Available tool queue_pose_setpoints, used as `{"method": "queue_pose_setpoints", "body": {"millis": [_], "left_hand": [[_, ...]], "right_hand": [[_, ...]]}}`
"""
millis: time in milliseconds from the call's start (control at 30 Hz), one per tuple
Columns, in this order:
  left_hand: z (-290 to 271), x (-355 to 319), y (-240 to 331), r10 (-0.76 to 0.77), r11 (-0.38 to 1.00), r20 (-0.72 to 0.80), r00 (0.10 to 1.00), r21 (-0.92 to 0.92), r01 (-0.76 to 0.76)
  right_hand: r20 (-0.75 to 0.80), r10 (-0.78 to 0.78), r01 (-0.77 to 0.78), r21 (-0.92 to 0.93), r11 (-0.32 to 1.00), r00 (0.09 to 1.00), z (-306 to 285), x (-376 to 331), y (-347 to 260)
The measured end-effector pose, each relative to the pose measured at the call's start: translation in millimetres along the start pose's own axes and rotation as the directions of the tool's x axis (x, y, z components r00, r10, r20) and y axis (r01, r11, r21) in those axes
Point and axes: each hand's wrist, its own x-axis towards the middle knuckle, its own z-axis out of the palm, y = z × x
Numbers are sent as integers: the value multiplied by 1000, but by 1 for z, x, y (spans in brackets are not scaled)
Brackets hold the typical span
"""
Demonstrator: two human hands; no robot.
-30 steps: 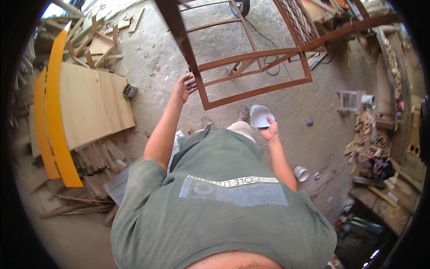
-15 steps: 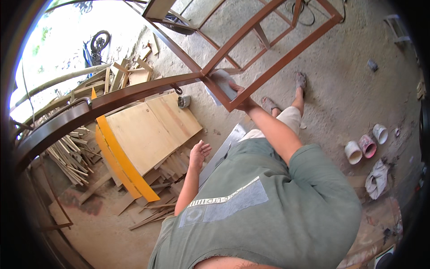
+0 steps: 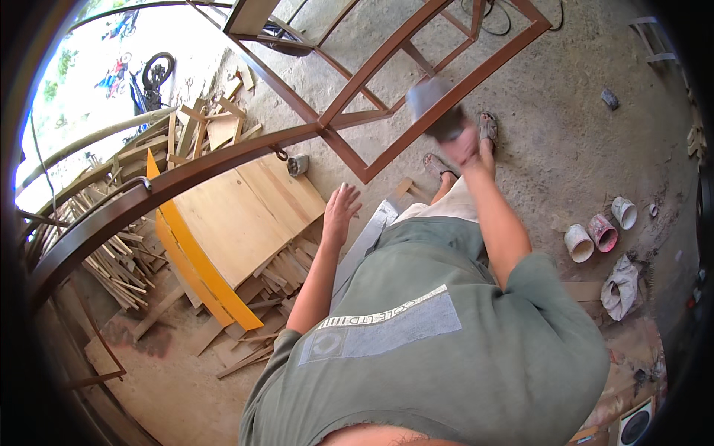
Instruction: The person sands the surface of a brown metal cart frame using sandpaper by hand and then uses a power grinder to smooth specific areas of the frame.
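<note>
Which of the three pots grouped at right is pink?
The middle pot is pink; the left pot and right pot beside it look whitish.

Glare upper left, washed out | floor [image 3: 554,141] evenly lit | right hand [image 3: 465,145] motion-blurred | black vignette, fisheye bending

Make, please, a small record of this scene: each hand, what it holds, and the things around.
Left hand: open, holding nothing
Right hand: holding a grey pad, both blurred
Frame: brown bars; the pad overlaps one in the view, contact unclear
Left side: plywood, yellow strips along its edge
Right side: three cans, a crumpled cloth near them
</note>
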Motion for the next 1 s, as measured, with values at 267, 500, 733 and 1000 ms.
{"method": "queue_pose_setpoints", "body": {"millis": [267, 500, 733, 1000], "left_hand": [[86, 14, 22, 479, -307, 600, 640, 798, -518], [139, 42, 31, 368, -98, 354, 860, 934, -342], [212, 63, 56, 321, -76, 341, 884, 939, -335], [297, 48, 100, 520, 793, 486, 702, 30, -609]], "right_hand": [[61, -470, 360, -730, 580, 880, 50, -9, -101], [-84, -442, 391, -341, 855, 893, 96, -26, -158], [-20, -341, 320, -295, 900, 940, 105, -16, -213], [252, -715, 517, -838, 176, 653, 274, -32, -330]]}}
